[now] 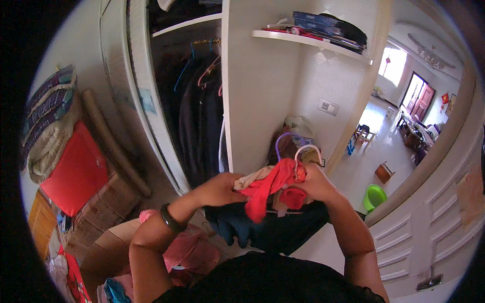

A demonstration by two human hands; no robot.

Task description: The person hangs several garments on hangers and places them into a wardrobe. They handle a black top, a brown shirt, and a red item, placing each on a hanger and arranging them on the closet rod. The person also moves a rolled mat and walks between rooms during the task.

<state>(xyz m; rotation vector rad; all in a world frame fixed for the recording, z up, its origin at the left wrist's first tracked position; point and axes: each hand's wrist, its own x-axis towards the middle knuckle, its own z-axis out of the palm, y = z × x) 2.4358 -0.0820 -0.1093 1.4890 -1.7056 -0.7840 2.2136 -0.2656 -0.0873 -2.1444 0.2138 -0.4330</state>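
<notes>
Both of my hands are raised in front of me around a bundle of red and beige cloth [265,183]. At its left end, my left hand [223,189] grips the beige and red fabric. My right hand [316,183] holds the right end, close to the neck of a white clothes hanger [308,149]. A purple hanger hook [282,142] rises just left of the white one. Dark clothing [273,231] hangs below the bundle. The fingertips of both hands are partly hidden by cloth.
A wardrobe with dark clothes [197,113] on hangers stands ahead left. At left, a red cushion [79,170] and folded bedding rest by cardboard boxes [106,200]. A wall shelf [310,41] is above. On the right are a doorway, a green bucket [375,197] and a white door [424,231].
</notes>
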